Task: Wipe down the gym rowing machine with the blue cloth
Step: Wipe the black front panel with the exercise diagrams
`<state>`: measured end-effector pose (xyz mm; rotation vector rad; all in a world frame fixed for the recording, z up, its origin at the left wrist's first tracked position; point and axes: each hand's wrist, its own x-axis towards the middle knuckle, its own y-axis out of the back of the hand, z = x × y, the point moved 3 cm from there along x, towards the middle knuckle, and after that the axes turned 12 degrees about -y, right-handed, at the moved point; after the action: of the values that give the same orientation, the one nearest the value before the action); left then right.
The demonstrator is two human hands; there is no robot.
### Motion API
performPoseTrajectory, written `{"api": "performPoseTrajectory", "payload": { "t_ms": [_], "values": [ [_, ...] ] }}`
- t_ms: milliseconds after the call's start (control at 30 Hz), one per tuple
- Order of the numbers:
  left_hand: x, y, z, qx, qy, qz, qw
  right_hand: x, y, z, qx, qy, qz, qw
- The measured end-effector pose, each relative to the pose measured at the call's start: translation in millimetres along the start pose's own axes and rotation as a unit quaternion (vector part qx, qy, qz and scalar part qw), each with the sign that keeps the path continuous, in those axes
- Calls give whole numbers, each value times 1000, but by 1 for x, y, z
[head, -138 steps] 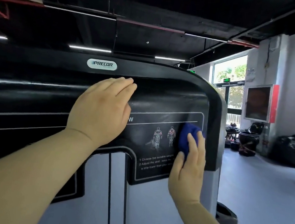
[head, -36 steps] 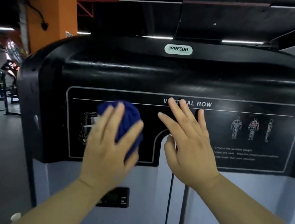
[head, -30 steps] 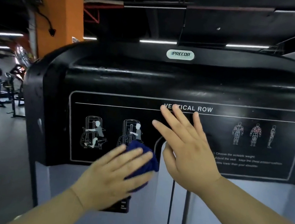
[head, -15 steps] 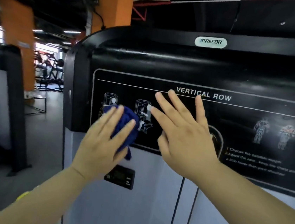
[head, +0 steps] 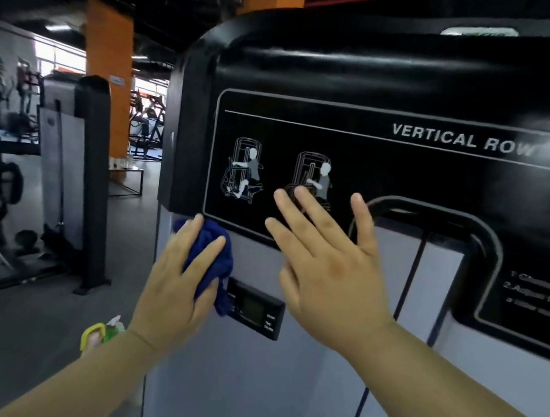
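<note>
Left of centre, the bunched blue cloth (head: 211, 252) is pressed under the extended fingers of the left hand (head: 177, 288) onto the rowing machine (head: 373, 171) for wiping, the right hand (head: 331, 276) spread flat alongside, likely for bracing.

The dark blue cloth (head: 224, 267), bunched into a wad, lies pressed against the vertical row machine (head: 350, 79) on its pale grey front, just below the glossy black placard's lower left corner.

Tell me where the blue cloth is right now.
In the head view, the blue cloth is lower left of centre, pressed under the left hand on the grey panel, just above-left of the small display.
</note>
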<state>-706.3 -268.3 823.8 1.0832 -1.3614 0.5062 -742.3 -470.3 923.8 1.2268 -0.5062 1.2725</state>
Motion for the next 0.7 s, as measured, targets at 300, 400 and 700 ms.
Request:
{"api": "performPoseTrajectory", "payload": {
  "t_ms": [300, 400, 700],
  "values": [
    [-65, -40, 19, -17, 32, 73, 997, -22, -15, -6, 83, -22, 96, 992],
    [-86, -44, 23, -32, 11, 66, 997, -42, -26, -6, 73, -4, 102, 992],
    [1, -30, 30, -66, 65, 211, 973, -63, -36, -5, 62, -3, 107, 992]
  ]
}}
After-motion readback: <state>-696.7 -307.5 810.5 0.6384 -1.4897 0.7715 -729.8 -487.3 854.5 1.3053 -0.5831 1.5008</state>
